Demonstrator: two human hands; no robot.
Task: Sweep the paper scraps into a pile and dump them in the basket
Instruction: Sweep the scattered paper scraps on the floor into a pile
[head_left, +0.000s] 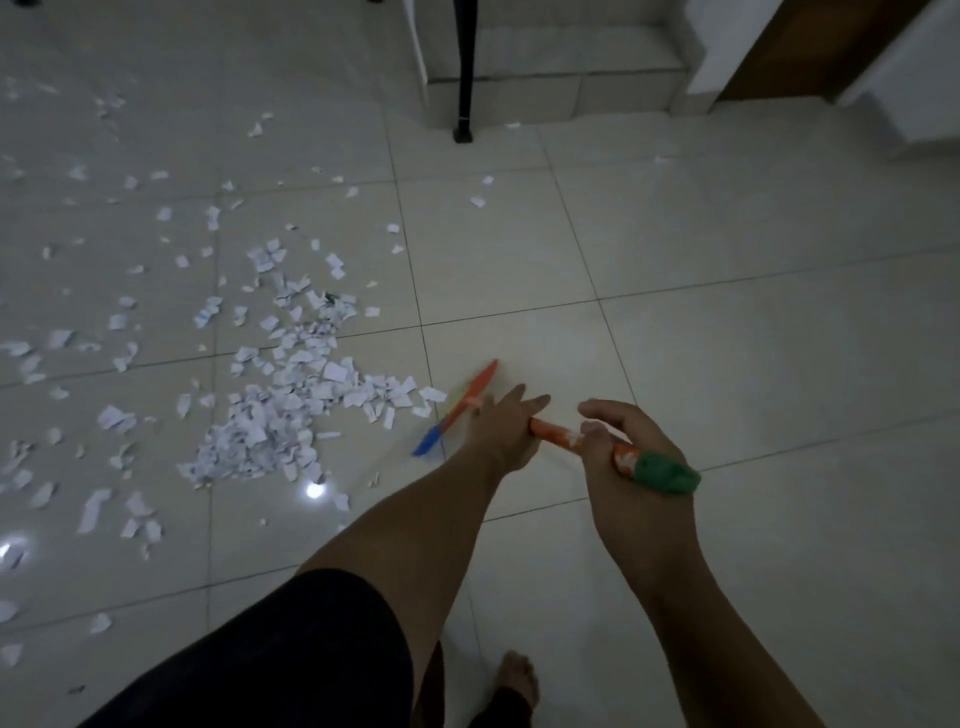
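Observation:
White paper scraps lie thick on the tiled floor left of centre, with looser scraps scattered further left and back. I hold a broom by its orange handle, which ends in a green cap. My left hand grips the handle lower down. My right hand grips it near the green cap. The broom head, orange and blue and blurred, sits just right of the dense scraps. No basket is in view.
A black furniture leg stands at the back centre beside a tiled step. A brown door is at the back right. My bare foot shows at the bottom. Bare tiles stretch to the right.

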